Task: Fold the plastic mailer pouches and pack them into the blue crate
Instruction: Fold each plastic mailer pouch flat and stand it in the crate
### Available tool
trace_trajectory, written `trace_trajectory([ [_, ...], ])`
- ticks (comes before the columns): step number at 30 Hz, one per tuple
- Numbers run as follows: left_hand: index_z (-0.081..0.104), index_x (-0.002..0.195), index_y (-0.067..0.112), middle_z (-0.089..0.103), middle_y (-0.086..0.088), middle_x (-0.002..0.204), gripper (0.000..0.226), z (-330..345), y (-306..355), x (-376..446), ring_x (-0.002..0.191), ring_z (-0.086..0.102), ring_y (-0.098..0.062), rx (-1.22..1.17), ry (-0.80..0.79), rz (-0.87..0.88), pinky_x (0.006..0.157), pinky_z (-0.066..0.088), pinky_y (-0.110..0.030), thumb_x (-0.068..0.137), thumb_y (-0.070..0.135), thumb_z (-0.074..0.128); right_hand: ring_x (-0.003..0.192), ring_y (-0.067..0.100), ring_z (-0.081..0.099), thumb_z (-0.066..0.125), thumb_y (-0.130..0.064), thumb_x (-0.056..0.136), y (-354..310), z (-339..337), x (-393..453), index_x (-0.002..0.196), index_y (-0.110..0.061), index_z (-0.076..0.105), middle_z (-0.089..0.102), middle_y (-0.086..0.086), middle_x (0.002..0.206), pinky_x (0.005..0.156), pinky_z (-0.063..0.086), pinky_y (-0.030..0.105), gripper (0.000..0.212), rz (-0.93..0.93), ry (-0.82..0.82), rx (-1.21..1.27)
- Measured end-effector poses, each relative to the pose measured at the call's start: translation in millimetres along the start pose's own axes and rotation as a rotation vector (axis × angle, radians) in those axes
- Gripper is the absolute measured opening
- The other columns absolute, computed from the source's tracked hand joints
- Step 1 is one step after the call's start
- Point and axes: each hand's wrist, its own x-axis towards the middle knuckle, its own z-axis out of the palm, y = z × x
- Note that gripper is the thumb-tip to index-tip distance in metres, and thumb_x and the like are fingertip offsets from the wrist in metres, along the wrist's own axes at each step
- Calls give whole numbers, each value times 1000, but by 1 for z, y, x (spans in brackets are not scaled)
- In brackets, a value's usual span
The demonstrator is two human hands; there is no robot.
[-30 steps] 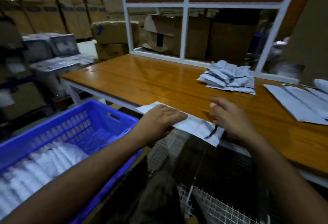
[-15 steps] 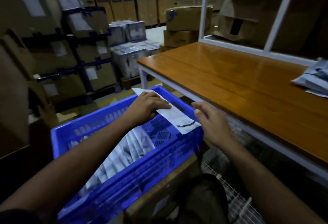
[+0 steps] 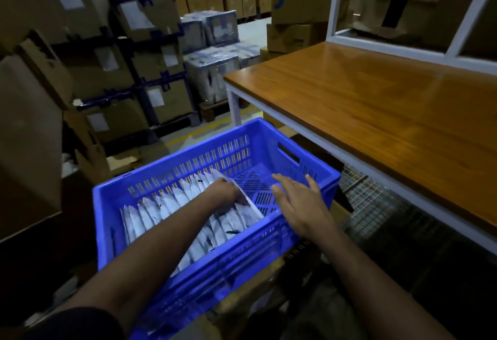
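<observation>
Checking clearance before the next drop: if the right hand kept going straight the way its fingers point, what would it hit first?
Probably the far perforated wall of the blue crate. The right hand hovers open over the crate's bare end, fingers pointing forward; depth is unclear.

This is a warehouse, a big room for storing and packing things. Tall stacks of brown cardboard boxes (image 3: pixel 113 51) with white paper labels fill dark racks. Bundles wrapped in clear plastic (image 3: pixel 212 62) sit on the floor. A long wooden packing table (image 3: pixel 376 103) with white metal legs stands nearby.
</observation>
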Motion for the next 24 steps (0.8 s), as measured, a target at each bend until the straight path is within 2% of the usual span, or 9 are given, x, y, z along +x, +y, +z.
trace_trajectory([
  [2,54,139,47,59,15,139,55,-8,4,3,131,52,-17,65,-124,-17,106,29,-32,90,26,69,143,13,38,3,-67,92,-2,1,0,149,-27,42,52,-4,148,122,0,45,79,-6,-32,-94],
  [4,58,136,45,63,11,134,48,-19,11,8,127,55,-17,73,-81,-41,104,28,-32,91,32,70,143,15,38,-1,-68,88,-5,4,0,145,-29,46,50,-5,149,122,1,49,84,-20,-50,-224],
  [6,57,136,39,65,5,133,53,-28,22,12,126,56,-18,35,-36,-85,106,29,-31,87,22,69,142,16,39,0,-66,89,-5,6,-1,140,-30,53,52,-7,148,122,3,51,82,-33,-49,-289],
  [9,48,143,35,63,-1,135,62,-26,37,21,127,56,-22,29,-93,-139,104,35,-36,86,24,68,140,17,42,0,-64,88,-3,7,-2,132,-30,60,59,-9,139,121,6,50,81,-42,-11,-299],
  [11,44,146,32,57,-3,143,55,-21,43,22,133,52,-25,57,-223,-200,108,34,-41,93,29,60,138,18,44,3,-63,89,-2,8,-2,128,-30,63,62,-9,135,121,7,50,79,-43,3,-293],
  [13,45,148,27,50,-3,150,52,-18,46,21,139,45,-26,110,-289,-256,113,30,-45,97,31,57,138,17,45,5,-63,90,-2,10,-3,125,-30,64,63,-10,133,121,8,50,76,-42,3,-299],
  [16,55,140,20,51,-3,150,48,-24,50,17,140,44,-27,187,-312,-306,116,29,-45,94,32,62,137,16,45,5,-62,90,-1,10,-1,123,-31,64,63,-12,132,122,8,50,75,-32,-2,-291],
  [21,58,135,23,53,-2,147,40,-27,54,13,138,45,-24,198,-325,-330,114,26,-40,96,33,56,137,15,45,3,-61,89,-3,9,-2,123,-31,64,63,-12,132,122,7,49,76,-25,-14,-308],
  [24,58,134,26,55,1,145,42,-21,53,18,138,45,-23,163,-297,-314,113,25,-41,93,35,60,136,16,45,4,-61,88,-4,7,-3,123,-30,65,64,-11,131,122,7,49,77,-30,-30,-304],
])
